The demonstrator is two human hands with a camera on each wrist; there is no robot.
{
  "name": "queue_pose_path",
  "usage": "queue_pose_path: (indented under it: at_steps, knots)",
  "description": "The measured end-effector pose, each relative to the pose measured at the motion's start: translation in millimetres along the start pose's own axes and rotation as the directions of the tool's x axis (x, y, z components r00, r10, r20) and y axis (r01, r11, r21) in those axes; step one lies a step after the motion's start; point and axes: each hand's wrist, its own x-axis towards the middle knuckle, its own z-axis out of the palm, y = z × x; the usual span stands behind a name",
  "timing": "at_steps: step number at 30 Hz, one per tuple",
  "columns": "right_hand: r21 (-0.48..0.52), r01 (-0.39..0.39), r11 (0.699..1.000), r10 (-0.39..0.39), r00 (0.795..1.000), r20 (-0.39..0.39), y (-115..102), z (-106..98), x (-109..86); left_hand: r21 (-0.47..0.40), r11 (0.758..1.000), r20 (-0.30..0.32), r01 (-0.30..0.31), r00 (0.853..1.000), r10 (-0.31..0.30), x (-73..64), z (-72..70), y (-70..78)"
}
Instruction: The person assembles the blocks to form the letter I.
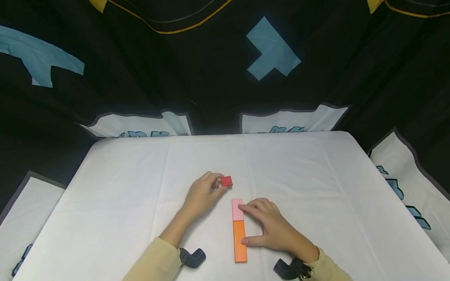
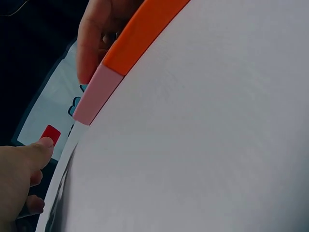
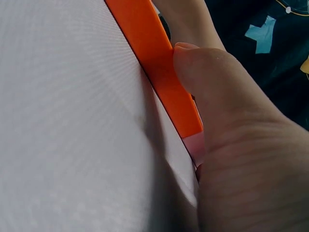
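My left hand [image 1: 202, 195] pinches a small red block [image 1: 226, 181] between thumb and fingertips, above the far end of a two-block row. In the left wrist view the thumb lies on the red block [image 2: 50, 135]. The row has a short pink block [image 1: 237, 209] end to end with a longer orange block [image 1: 240, 242], both flat on the table. My right hand [image 1: 272, 224] is spread along the row's right side, index fingertip at the pink block and thumb at the orange one. The right wrist view shows the thumb [image 3: 207, 72] against the orange block [image 3: 164, 72].
A white cloth covers the table [image 1: 116, 195]. Behind it hangs a dark curtain [image 1: 197, 78] with blue, white and yellow shapes. Each wrist carries a dark curved mount, the left mount [image 1: 192, 258] and the right mount [image 1: 285, 269], close over the near part of the table.
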Motion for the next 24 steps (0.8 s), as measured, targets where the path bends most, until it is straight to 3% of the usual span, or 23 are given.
queue_pose_path:
  at_steps: [12,24]
  knots:
    - [-0.018,0.011,1.000,-0.011,1.000,-0.009,1.2,1.4,0.4,-0.028,0.999,0.041,-0.024,0.999,0.025,9.4,16.7,-7.3]
    - [-0.032,0.027,0.999,-0.028,0.999,-0.029,2.5,3.5,-0.6,0.002,0.997,0.045,-0.072,0.996,0.072,9.4,18.1,-3.1]
